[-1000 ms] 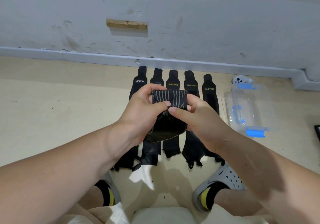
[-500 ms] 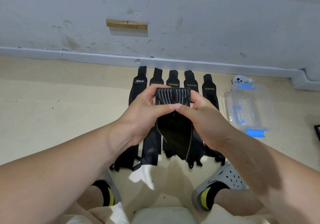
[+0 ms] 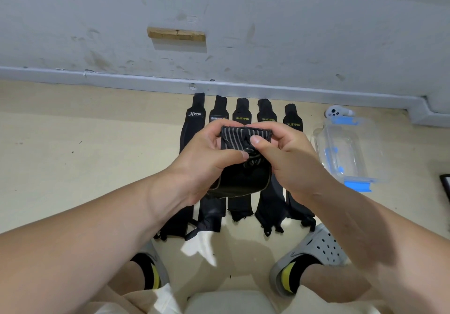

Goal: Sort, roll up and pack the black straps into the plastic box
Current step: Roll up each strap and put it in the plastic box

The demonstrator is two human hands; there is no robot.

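Observation:
I hold one black strap [image 3: 244, 180] with grey stripes in front of me, partly rolled at its top. My left hand [image 3: 207, 163] grips its left side with the thumb on the roll. My right hand [image 3: 287, 160] grips the right side, thumb pressed on the striped part. Below my hands several black straps [image 3: 241, 116] lie side by side on the floor, their ends toward the wall. The clear plastic box [image 3: 345, 153] with blue clips lies open on the floor to the right.
A white controller [image 3: 337, 112] rests by the wall behind the box. A dark flat object [image 3: 446, 187] shows at the right edge. My feet in grey slippers [image 3: 316, 253] stand near the straps' near ends. A baseboard runs along the wall.
The hanging tail of the held strap has become shorter as the roll at the top has grown. Both hands have shifted slightly on the strap.

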